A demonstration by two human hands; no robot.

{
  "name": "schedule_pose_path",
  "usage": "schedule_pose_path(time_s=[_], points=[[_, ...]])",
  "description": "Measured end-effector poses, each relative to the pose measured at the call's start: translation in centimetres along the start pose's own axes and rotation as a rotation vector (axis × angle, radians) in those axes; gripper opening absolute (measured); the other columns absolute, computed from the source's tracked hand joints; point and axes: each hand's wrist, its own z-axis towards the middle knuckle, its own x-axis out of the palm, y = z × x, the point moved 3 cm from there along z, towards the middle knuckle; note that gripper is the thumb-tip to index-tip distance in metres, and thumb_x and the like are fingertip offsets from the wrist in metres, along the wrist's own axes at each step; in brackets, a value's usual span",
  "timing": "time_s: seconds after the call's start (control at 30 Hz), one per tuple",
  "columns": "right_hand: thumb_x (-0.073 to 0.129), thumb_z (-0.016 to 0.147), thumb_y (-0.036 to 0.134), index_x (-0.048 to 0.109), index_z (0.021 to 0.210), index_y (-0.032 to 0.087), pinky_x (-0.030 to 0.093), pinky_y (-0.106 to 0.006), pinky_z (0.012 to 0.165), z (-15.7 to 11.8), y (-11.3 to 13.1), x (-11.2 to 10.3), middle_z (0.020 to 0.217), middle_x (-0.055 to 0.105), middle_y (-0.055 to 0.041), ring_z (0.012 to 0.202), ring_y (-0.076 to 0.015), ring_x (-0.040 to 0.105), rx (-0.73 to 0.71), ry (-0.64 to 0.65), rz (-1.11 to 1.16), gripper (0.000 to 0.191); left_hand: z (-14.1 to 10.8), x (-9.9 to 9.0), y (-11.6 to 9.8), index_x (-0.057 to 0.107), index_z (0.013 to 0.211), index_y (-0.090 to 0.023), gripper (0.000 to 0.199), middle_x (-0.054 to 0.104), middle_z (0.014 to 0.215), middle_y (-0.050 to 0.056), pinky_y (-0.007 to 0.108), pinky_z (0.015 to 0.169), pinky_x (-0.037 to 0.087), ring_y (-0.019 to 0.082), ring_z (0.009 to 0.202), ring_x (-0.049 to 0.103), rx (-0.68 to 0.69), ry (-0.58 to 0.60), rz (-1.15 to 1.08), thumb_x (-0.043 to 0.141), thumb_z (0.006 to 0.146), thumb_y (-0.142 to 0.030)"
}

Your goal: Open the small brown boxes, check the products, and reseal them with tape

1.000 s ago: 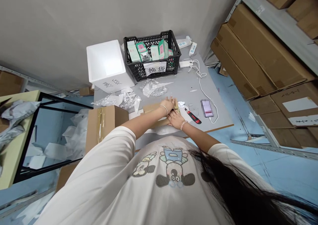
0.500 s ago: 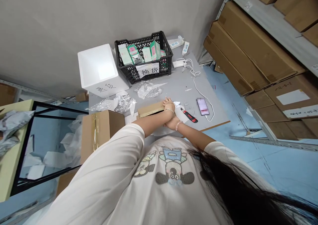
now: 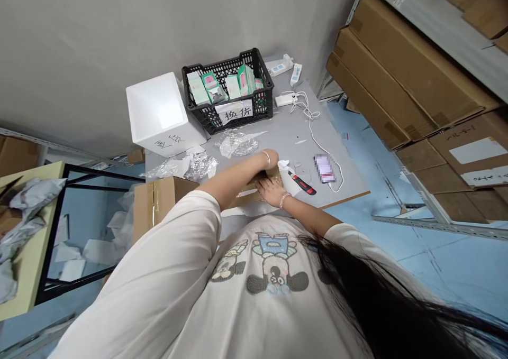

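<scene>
A small brown cardboard box (image 3: 243, 198) lies at the table's front edge, partly covered by my arms. My right hand (image 3: 271, 191) rests on its right part, fingers stretched out and slightly apart. My left hand (image 3: 272, 158), bent at the wrist, is at the box's far right side; its fingers are hidden. Between the hands a dark gap shows at the box, and I cannot tell what is inside. Just right of my right hand lies a red and black utility knife (image 3: 302, 182), by a crumpled white scrap (image 3: 283, 164).
A black crate (image 3: 206, 122) of green and pink packs and a white foam box (image 3: 159, 110) stand at the back. Plastic wrap (image 3: 238, 143) lies before them. A phone (image 3: 325, 169) on a cable is at right. A taped carton (image 3: 162, 200) stands left.
My hands, crossed close together on the box before, have moved apart. The left went to the box's far side and turned its fingers out of sight; the right now lies flat on the box.
</scene>
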Motion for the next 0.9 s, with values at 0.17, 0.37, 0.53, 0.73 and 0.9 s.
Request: schedule_pose_path(time_s=[0.17, 0.37, 0.53, 0.73, 0.9], points=[[0.056, 0.091, 0.036, 0.035, 0.148, 0.0, 0.022, -0.05, 0.113, -0.4, 0.3, 0.3, 0.138, 0.049, -0.0248, 0.125, -0.0346, 0.044, 0.036, -0.061, -0.008, 0.07, 0.0, -5.0, 2.6, 0.078, 0.1, -0.019, 0.038, 0.075, 0.102, 0.011, 0.03, 0.09, 0.045, 0.025, 0.097, 0.066, 0.136, 0.125, 0.199, 0.062, 0.079, -0.047], [0.052, 0.093, 0.029, 0.033, 0.149, 0.002, 0.025, -0.05, 0.109, -1.3, 0.3, -2.0, 0.136, 0.051, -0.0218, 0.121, -0.0321, 0.043, 0.026, -0.216, -0.002, 0.065, -0.9, -6.1, 5.2, 0.07, 0.114, -0.013, 0.056, 0.071, 0.104, 0.019, 0.039, 0.087, 0.046, 0.034, 0.1, 0.065, -0.06, -0.236, 0.232, 0.061, 0.082, -0.059], [0.038, 0.098, 0.017, 0.065, 0.117, 0.018, 0.036, -0.04, 0.088, -4.8, 0.5, -2.2, 0.104, 0.064, -0.0116, 0.095, -0.0227, 0.05, -0.057, -0.299, 0.03, 0.032, -3.5, -4.2, 6.6, 0.036, 0.149, -0.011, 0.063, 0.053, 0.139, 0.023, 0.047, 0.111, 0.03, 0.034, 0.132, 0.047, -0.007, -0.42, 0.234, 0.047, 0.095, -0.04], [0.051, 0.095, 0.023, 0.067, 0.097, 0.018, 0.038, -0.035, 0.081, -7.2, 0.6, 0.0, 0.096, 0.062, -0.0106, 0.091, -0.0224, 0.051, -0.07, -0.045, 0.048, 0.017, -7.6, -0.6, 7.3, 0.011, 0.158, -0.011, 0.082, 0.008, 0.164, 0.018, 0.058, 0.118, -0.004, 0.032, 0.152, -0.003, -0.062, -0.444, 0.218, 0.05, 0.092, -0.041], [0.045, 0.099, 0.039, 0.065, 0.102, 0.015, 0.042, -0.035, 0.086, -5.7, 0.2, -2.4, 0.105, 0.064, -0.0136, 0.098, -0.0235, 0.057, 0.033, 0.158, 0.203, 0.032, -12.8, 3.7, 7.1, 0.005, 0.158, -0.017, 0.101, -0.006, 0.164, 0.018, 0.071, 0.112, -0.001, 0.041, 0.149, -0.011, -0.441, -0.484, 0.095, 0.066, 0.079, -0.032]])
